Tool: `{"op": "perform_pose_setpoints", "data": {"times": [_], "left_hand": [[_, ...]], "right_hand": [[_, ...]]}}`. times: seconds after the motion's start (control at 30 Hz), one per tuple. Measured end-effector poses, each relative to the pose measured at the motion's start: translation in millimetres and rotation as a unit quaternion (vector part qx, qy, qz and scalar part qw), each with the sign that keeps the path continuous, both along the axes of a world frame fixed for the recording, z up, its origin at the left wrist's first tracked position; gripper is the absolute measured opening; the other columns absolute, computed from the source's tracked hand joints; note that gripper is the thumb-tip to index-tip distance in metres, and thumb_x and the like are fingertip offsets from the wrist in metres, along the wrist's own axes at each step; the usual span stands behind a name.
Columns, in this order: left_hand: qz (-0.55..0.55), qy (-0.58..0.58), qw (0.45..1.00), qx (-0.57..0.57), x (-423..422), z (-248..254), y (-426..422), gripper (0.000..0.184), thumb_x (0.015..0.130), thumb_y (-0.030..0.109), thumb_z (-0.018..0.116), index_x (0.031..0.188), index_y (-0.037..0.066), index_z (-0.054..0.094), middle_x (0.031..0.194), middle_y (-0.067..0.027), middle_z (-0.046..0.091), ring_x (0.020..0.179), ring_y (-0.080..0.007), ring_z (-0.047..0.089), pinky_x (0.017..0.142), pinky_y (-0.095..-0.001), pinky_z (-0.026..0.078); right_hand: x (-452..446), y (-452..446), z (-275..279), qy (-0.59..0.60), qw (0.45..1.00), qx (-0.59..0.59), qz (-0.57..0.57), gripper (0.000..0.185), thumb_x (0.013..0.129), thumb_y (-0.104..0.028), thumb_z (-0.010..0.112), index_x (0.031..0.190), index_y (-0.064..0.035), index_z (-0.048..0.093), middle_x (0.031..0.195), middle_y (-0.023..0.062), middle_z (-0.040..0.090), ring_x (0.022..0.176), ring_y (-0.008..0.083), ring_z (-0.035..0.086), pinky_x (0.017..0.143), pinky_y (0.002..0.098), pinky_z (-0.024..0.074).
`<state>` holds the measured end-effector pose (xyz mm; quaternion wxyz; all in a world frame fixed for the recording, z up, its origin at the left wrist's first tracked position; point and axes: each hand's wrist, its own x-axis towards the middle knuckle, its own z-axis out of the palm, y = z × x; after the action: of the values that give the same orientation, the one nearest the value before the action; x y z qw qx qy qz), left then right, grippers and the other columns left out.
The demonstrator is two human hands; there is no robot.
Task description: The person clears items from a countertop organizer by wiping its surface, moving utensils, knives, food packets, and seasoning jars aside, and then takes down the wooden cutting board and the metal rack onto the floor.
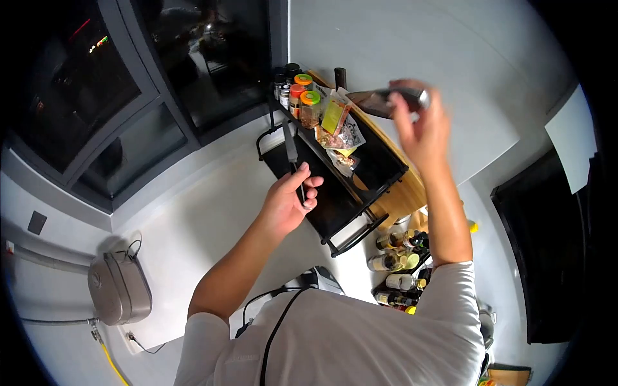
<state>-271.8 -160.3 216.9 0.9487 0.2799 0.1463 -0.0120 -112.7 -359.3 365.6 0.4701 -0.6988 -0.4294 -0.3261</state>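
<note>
My left hand [291, 196] is closed around the handle of a knife [290, 143], whose blade points up and away over the left edge of a black two-tier rack [386, 186]. Raised above the rack's right side, my right hand [421, 122] grips a dark, shiny object [378, 103], blurred, with a blade-like tapered end pointing left; I cannot make out exactly what it is. On the rack's top tier stand spice jars [310, 108] with green, orange and red lids, beside several food packets [336, 117]. A wooden board [402, 196] leans along the rack's right side.
Several bottles [389, 262] stand at the lower right, below the rack. A grey-brown appliance [120, 287] sits at the lower left. Dark windows [206, 58] are at the upper left, and a black panel [547, 244] is on the right.
</note>
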Motion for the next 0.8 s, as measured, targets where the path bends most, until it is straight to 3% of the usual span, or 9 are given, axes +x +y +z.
{"op": "perform_pose_setpoints", "data": {"times": [0.07, 0.13, 0.2, 0.27, 0.4, 0.6, 0.67, 0.73, 0.8], "left_hand": [[0.012, -0.041, 0.999, -0.016, 1, 10, -3, 0.021, 0.107, 0.035, 0.065, 0.103, 0.014, 0.066, 0.102, -0.0054, 0.071, 0.077, -0.0117, 0.056, 0.067, -0.0267, 0.044], [0.028, -0.085, 0.995, -0.037, 0, 14, -3, 0.021, 0.105, 0.035, 0.068, 0.107, 0.015, 0.063, 0.109, -0.0070, 0.071, 0.079, -0.0101, 0.054, 0.069, -0.0264, 0.044], [0.029, -0.132, 0.989, -0.059, -2, 7, 3, 0.026, 0.106, 0.035, 0.066, 0.116, 0.011, 0.065, 0.113, -0.0059, 0.071, 0.088, -0.0129, 0.061, 0.076, -0.0284, 0.050], [0.093, -0.098, 0.990, -0.024, -14, 33, -6, 0.029, 0.105, 0.034, 0.067, 0.120, 0.009, 0.065, 0.113, -0.0050, 0.071, 0.096, -0.0149, 0.065, 0.081, -0.0299, 0.053], [0.026, -0.075, 0.997, -0.010, -23, -21, 22, 0.034, 0.107, 0.034, 0.062, 0.121, 0.003, 0.067, 0.112, -0.0084, 0.072, 0.104, -0.0199, 0.070, 0.092, -0.0355, 0.057], [0.199, 0.013, 0.979, 0.032, -35, -34, 31, 0.018, 0.101, 0.014, 0.067, 0.114, 0.001, 0.065, 0.103, -0.0086, 0.072, 0.091, -0.0168, 0.070, 0.078, -0.0285, 0.057], [0.223, 0.039, 0.973, 0.051, -43, -30, 38, 0.020, 0.101, 0.015, 0.068, 0.114, 0.001, 0.065, 0.102, -0.0080, 0.072, 0.090, -0.0156, 0.070, 0.077, -0.0274, 0.057], [0.212, 0.064, 0.973, 0.061, -54, -30, 42, 0.023, 0.099, 0.016, 0.070, 0.115, 0.001, 0.065, 0.100, -0.0071, 0.072, 0.087, -0.0144, 0.069, 0.073, -0.0269, 0.056], [0.238, 0.094, 0.964, 0.067, -57, -33, 42, 0.025, 0.099, 0.019, 0.069, 0.117, 0.001, 0.065, 0.095, -0.0066, 0.072, 0.081, -0.0138, 0.067, 0.068, -0.0263, 0.055]], "right_hand": [[-18, 10, -22, -0.199, 0.976, -0.068, 0.065, 0.034, 0.087, -0.013, 0.081, 0.114, -0.0035, 0.062, 0.119, 0.0163, 0.071, 0.100, 0.0341, 0.073, 0.079, 0.0415, 0.0605], [-51, 13, -35, -0.194, 0.943, -0.255, 0.088, 0.032, 0.082, -0.017, 0.073, 0.108, -0.0024, 0.063, 0.123, 0.0154, 0.070, 0.099, 0.0318, 0.072, 0.073, 0.0368, 0.0594], [-55, 34, -68, -0.322, 0.916, -0.186, 0.150, 0.023, 0.082, -0.013, 0.069, 0.101, -0.0019, 0.064, 0.120, 0.0168, 0.069, 0.087, 0.0229, 0.072, 0.066, 0.0339, 0.0585], [-68, 43, -88, -0.333, 0.904, -0.207, 0.171, 0.026, 0.079, -0.014, 0.071, 0.100, -0.0008, 0.064, 0.121, 0.0182, 0.068, 0.082, 0.0226, 0.071, 0.064, 0.0337, 0.0582], [-71, 60, -116, -0.337, 0.887, -0.206, 0.240, 0.031, 0.078, -0.016, 0.069, 0.105, -0.0011, 0.065, 0.126, 0.0173, 0.066, 0.082, 0.0230, 0.069, 0.071, 0.0343, 0.0601], [-55, 75, -92, -0.374, 0.835, -0.303, 0.265, 0.027, 0.083, -0.013, 0.066, 0.109, -0.0063, 0.070, 0.116, 0.0115, 0.069, 0.086, 0.0234, 0.069, 0.075, 0.0387, 0.0582], [-23, 80, -59, -0.165, 0.880, -0.435, 0.095, 0.031, 0.085, -0.012, 0.067, 0.116, -0.0048, 0.069, 0.108, 0.0171, 0.070, 0.088, 0.0303, 0.069, 0.078, 0.0431, 0.0575], [58, 98, -64, -0.062, 0.984, -0.157, -0.061, 0.025, 0.092, -0.017, 0.071, 0.110, 0.0004, 0.066, 0.104, 0.0192, 0.069, 0.094, 0.0412, 0.069, 0.080, 0.0494, 0.0567], [146, 118, -60, 0.034, 0.950, -0.240, -0.195, 0.035, 0.093, -0.028, 0.075, 0.108, 0.0030, 0.067, 0.103, 0.0236, 0.073, 0.091, 0.0421, 0.071, 0.077, 0.0494, 0.0573]]}}
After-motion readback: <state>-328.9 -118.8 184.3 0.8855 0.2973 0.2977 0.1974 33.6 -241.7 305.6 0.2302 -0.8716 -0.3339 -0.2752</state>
